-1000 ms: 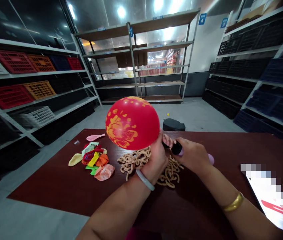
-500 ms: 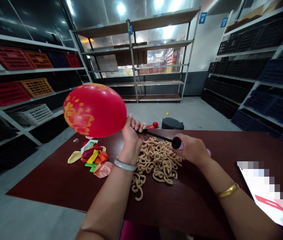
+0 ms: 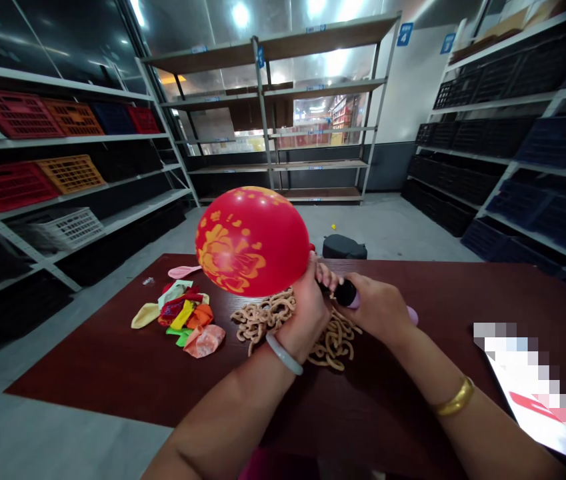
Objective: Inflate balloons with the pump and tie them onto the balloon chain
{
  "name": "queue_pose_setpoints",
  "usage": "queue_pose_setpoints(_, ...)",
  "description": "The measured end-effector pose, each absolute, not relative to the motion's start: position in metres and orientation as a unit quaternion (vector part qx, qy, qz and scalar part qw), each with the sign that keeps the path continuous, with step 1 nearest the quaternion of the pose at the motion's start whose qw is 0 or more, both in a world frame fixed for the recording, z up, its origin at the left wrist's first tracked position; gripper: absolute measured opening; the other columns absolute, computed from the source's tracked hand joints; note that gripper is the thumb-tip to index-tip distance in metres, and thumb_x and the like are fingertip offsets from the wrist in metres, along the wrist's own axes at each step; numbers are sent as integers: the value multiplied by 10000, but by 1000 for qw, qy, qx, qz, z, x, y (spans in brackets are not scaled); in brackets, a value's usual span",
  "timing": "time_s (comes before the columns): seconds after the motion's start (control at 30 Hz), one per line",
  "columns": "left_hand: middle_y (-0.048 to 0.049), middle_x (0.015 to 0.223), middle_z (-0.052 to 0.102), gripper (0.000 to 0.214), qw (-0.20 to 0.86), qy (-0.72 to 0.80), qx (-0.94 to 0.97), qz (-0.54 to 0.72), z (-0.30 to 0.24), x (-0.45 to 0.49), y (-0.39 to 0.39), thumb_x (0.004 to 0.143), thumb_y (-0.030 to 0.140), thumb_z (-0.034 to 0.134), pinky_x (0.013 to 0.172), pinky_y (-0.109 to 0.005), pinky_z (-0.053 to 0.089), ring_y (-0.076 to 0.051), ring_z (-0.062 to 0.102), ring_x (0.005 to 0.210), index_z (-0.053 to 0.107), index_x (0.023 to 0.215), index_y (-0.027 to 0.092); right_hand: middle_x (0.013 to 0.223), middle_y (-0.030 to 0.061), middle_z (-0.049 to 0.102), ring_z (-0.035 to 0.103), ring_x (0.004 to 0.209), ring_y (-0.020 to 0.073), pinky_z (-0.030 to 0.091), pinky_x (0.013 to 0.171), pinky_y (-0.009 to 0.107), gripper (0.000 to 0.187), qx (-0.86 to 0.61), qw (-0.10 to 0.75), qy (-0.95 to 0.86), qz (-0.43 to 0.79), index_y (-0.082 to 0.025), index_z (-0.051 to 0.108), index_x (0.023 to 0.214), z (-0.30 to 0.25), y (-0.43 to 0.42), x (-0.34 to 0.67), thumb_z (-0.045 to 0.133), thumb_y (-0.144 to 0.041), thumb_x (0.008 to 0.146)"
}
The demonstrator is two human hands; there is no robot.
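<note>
A red balloon (image 3: 253, 243) with yellow printed patterns, inflated, stands above the table at the centre. My left hand (image 3: 313, 293) is closed round its neck and the black end of a hand pump (image 3: 346, 293). Round the pump's lilac body my right hand (image 3: 380, 308) is closed, close beside the left. The balloon's neck and most of the pump are hidden by my fingers. Beneath both hands lies a heap of tan curled pieces (image 3: 335, 340). Several limp, uninflated balloons (image 3: 203, 316) in mixed colours are piled to the left, and a pink one (image 3: 183, 272) lies behind them.
The dark red-brown table (image 3: 113, 367) spans the front. A partly blurred white-and-red flat item (image 3: 537, 400) lies at its right. Beyond the table a dark grey object (image 3: 345, 247) rests on the floor. Shelves with crates (image 3: 67, 173) line the left, others the right.
My left hand and the balloon have moved right, towards my right hand. The pump's black rod, which showed between the hands, is now pushed in. The right hand has barely moved.
</note>
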State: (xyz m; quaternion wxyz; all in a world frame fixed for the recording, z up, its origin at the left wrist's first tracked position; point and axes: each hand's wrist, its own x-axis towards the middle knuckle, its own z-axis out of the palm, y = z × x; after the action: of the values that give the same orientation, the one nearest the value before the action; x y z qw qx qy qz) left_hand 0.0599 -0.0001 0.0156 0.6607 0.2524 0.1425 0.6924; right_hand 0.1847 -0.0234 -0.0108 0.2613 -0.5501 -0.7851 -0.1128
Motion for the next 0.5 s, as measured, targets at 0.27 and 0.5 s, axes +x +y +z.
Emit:
queue_pose_setpoints(0.27, 62, 412, 303, 501, 662, 162, 278, 677, 24, 52, 0, 813, 435, 619, 464, -268, 319, -71, 332, 354, 307, 511, 184, 906, 79, 703, 659, 777, 224, 386, 607, 280, 450, -534, 282, -790, -103, -203, 592, 1028, -8, -23, 183, 536, -580, 789)
queue_pose_setpoints(0.5, 59, 384, 225, 472, 620, 132, 252, 731, 56, -18, 22, 890, 299, 502, 456, -261, 267, -74, 242, 347, 225, 523, 192, 966, 52, 698, 653, 840, 218, 411, 622, 287, 463, -540, 246, -797, -115, -225, 595, 1074, -12, -11, 199, 527, -588, 796)
